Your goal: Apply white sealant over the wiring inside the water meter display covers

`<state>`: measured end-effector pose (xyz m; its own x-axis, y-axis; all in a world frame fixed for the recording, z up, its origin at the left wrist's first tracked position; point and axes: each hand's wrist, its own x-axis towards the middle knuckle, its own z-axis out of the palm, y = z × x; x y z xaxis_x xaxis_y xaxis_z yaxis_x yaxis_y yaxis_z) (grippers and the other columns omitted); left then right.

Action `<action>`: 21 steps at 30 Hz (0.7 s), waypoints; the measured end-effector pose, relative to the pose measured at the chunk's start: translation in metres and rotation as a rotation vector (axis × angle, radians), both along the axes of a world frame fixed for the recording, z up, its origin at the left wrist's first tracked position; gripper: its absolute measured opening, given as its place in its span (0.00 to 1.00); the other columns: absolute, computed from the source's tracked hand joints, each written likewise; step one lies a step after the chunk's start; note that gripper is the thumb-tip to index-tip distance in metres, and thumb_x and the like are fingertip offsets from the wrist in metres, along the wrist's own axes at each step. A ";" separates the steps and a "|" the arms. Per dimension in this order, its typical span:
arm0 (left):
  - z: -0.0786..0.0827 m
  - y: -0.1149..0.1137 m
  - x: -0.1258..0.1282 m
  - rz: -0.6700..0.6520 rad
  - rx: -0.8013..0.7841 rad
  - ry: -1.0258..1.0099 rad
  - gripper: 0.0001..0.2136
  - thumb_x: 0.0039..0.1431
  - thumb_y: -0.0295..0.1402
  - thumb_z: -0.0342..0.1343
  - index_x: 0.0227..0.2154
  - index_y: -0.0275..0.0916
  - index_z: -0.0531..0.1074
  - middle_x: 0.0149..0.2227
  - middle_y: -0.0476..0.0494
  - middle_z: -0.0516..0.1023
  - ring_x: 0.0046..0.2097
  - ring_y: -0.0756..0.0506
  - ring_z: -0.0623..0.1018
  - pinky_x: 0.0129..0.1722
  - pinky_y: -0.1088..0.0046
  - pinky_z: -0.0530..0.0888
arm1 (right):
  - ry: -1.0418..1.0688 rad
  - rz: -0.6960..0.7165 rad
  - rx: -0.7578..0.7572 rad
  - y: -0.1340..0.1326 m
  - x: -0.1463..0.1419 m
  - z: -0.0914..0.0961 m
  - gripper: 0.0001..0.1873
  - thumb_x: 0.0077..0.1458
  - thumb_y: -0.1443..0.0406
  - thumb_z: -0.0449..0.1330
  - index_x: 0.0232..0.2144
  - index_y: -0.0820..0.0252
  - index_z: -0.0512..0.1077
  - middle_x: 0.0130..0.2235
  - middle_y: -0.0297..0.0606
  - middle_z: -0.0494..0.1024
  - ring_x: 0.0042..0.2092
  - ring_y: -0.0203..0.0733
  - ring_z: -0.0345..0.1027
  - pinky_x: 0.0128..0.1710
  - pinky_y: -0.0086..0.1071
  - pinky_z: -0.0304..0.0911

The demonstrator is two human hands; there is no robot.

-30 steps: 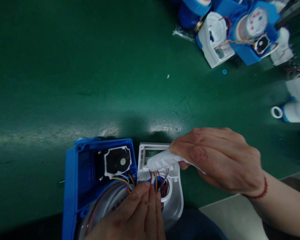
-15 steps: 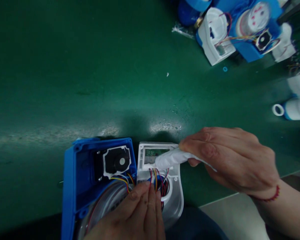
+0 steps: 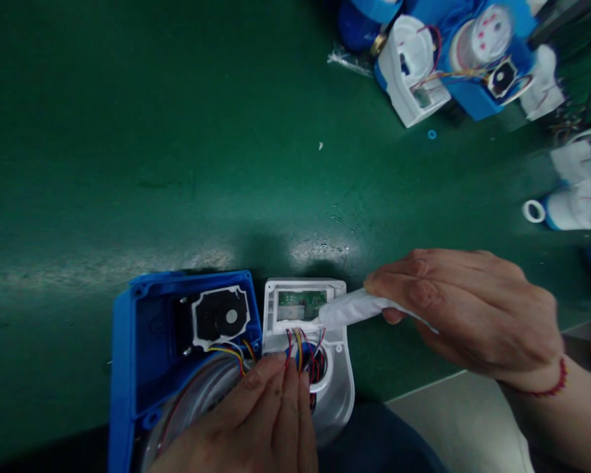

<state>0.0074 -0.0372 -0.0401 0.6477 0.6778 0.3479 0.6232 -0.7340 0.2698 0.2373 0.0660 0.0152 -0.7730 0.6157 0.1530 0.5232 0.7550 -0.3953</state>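
My right hand [image 3: 463, 315] grips a soft white piping bag [image 3: 352, 310], its tip at the lower right corner of the small window in a white plastic housing [image 3: 343, 387]. A bead of white paste [image 3: 295, 325] runs along the window's lower edge, over the wire roots. Behind the window shows a green circuit board [image 3: 303, 299]. Below it, my left hand [image 3: 256, 417] presses its closed fingers on the coloured wires [image 3: 298, 348]; its fingertips partly hide them. Left of the housing stands an open blue case [image 3: 165, 348] with a black motor-like part [image 3: 220, 318] rimmed in white paste.
On the green table [image 3: 177, 131] stand other units at the top right, among them a white housing [image 3: 414, 79] and a blue case [image 3: 477, 92]. A white ring [image 3: 534, 211] and a small blue ring [image 3: 432, 134] lie to the right. Water drops dot the middle.
The bag's tip has moved right along the window's lower edge, and a longer bead of white paste shows behind it. My left hand stays on the wires. The whole view has shifted slightly.
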 end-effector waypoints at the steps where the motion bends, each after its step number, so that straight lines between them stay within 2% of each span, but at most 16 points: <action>1: -0.002 -0.002 0.000 0.020 0.005 -0.031 0.14 0.56 0.20 0.42 0.36 0.35 0.72 0.37 0.47 0.80 0.43 0.50 0.76 0.61 0.72 0.55 | -0.004 0.008 -0.003 0.000 0.002 0.001 0.13 0.63 0.73 0.46 0.36 0.69 0.71 0.32 0.42 0.78 0.35 0.35 0.71 0.33 0.29 0.66; 4: -0.002 -0.006 0.000 0.022 -0.031 -0.027 0.15 0.56 0.20 0.41 0.37 0.35 0.72 0.37 0.46 0.80 0.43 0.50 0.76 0.61 0.73 0.56 | -0.016 0.026 0.001 -0.001 0.006 0.003 0.12 0.63 0.73 0.46 0.37 0.69 0.70 0.31 0.42 0.77 0.34 0.36 0.70 0.33 0.30 0.66; 8: 0.007 0.000 0.000 -0.027 -0.043 0.051 0.15 0.56 0.21 0.41 0.35 0.35 0.73 0.37 0.45 0.80 0.42 0.47 0.77 0.61 0.70 0.54 | -0.060 0.068 0.068 0.001 0.006 0.008 0.11 0.64 0.72 0.47 0.36 0.68 0.69 0.28 0.41 0.75 0.31 0.38 0.69 0.29 0.32 0.64; 12: 0.019 0.008 0.004 -0.066 -0.029 0.122 0.18 0.59 0.21 0.37 0.35 0.36 0.75 0.37 0.44 0.80 0.41 0.45 0.77 0.58 0.67 0.55 | -0.116 0.164 0.123 0.007 -0.003 0.016 0.16 0.64 0.72 0.45 0.29 0.66 0.69 0.26 0.41 0.74 0.29 0.38 0.65 0.27 0.31 0.61; 17: 0.033 0.000 0.004 0.005 -0.040 0.222 0.19 0.64 0.27 0.35 0.48 0.37 0.70 0.47 0.40 0.77 0.49 0.43 0.75 0.56 0.62 0.57 | -0.279 0.350 0.160 0.014 -0.028 0.026 0.15 0.63 0.71 0.47 0.27 0.63 0.69 0.26 0.36 0.70 0.27 0.38 0.59 0.24 0.32 0.52; 19: 0.037 -0.007 0.004 0.046 -0.046 0.252 0.18 0.65 0.32 0.37 0.52 0.41 0.66 0.50 0.39 0.75 0.52 0.40 0.73 0.58 0.57 0.55 | -0.350 0.392 0.171 0.016 -0.039 0.032 0.15 0.62 0.71 0.48 0.26 0.61 0.69 0.25 0.34 0.69 0.26 0.37 0.58 0.23 0.32 0.47; 21: 0.038 -0.016 0.006 0.078 -0.062 0.274 0.16 0.63 0.37 0.42 0.52 0.46 0.65 0.53 0.39 0.72 0.56 0.38 0.70 0.60 0.50 0.52 | -0.375 0.410 0.195 0.018 -0.047 0.037 0.15 0.62 0.71 0.49 0.25 0.61 0.68 0.24 0.33 0.68 0.25 0.37 0.57 0.22 0.32 0.44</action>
<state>0.0130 -0.0533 -0.0020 0.6567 0.7440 0.1234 0.7333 -0.6681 0.1260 0.1908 0.0838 0.0526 -0.9652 0.2431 -0.0962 0.2504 0.9654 -0.0731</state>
